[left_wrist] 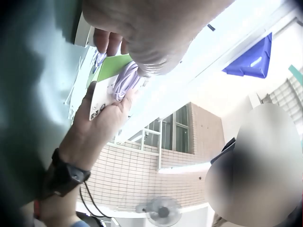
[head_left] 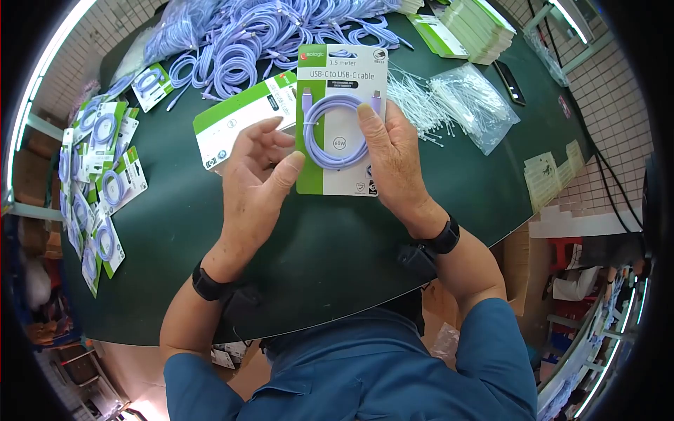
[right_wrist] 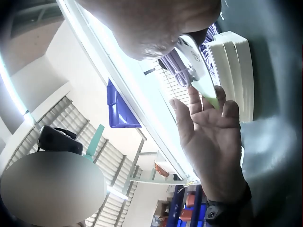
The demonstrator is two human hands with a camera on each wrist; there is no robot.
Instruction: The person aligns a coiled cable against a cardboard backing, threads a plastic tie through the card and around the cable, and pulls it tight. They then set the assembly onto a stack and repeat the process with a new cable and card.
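Observation:
My right hand (head_left: 398, 158) grips a white and green card (head_left: 351, 184) printed "USB-C to USB-C cable", thumb on its front at the right edge. Fixed to the card is a coiled purple cable (head_left: 314, 151), its two plugs pointing up. Left of the card, my left hand (head_left: 254, 179) has relaxed, spread fingers, and its thumb tip is right at the card's edge. In the right wrist view the left hand (right_wrist: 213, 146) shows its palm, fingertips at the card's green edge (right_wrist: 211, 100). The left wrist view shows the right hand (left_wrist: 106, 123) around the card's lower part.
Behind my left hand lies a stack of printed cards (head_left: 210, 133). Purple cables (head_left: 239, 45) heap at the back. Several carded cables (head_left: 105, 130) pile at the left. White zip ties (head_left: 414, 98), a plastic bag (head_left: 484, 116), a phone (head_left: 510, 83) and more cards (head_left: 481, 35) lie right.

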